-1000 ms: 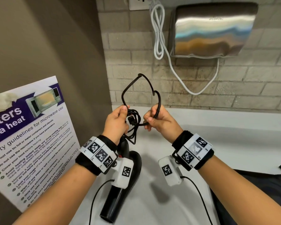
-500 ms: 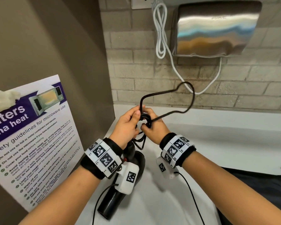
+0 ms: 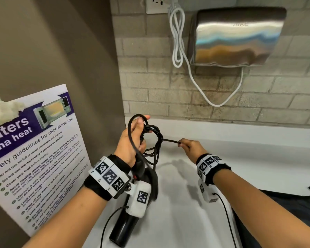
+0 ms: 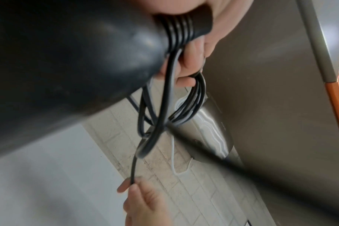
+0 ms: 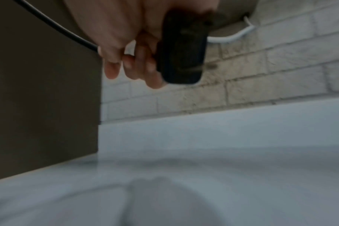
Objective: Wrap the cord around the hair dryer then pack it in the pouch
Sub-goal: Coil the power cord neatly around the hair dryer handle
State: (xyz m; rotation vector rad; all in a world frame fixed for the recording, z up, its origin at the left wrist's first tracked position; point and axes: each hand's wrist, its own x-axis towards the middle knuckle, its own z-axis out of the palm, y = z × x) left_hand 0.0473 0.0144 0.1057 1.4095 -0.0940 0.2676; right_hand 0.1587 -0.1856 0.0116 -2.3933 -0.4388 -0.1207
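Note:
The black hair dryer [image 3: 123, 228] hangs nozzle-down over the white counter, its handle held in my left hand [image 3: 132, 138] together with several loops of the black cord [image 3: 155, 138]. In the left wrist view the dryer body [image 4: 68, 61] fills the upper left and the cord loops [image 4: 195, 97] hang from my fingers. My right hand [image 3: 190, 147] is out to the right, pulling the cord's end taut from the bundle. The right wrist view shows that hand gripping the black plug [image 5: 181, 50]. The dark pouch [image 3: 293, 212] lies at the lower right.
A white counter [image 3: 222, 158] runs along a brick wall. A steel hand dryer [image 3: 234, 36] with a white cable [image 3: 177, 36] hangs on the wall above. A microwave safety poster [image 3: 36, 154] leans against the brown side panel at left.
My right hand has moved right, away from the left hand. The big cord loop that stood above the hands is gone, drawn tight around the bundle.

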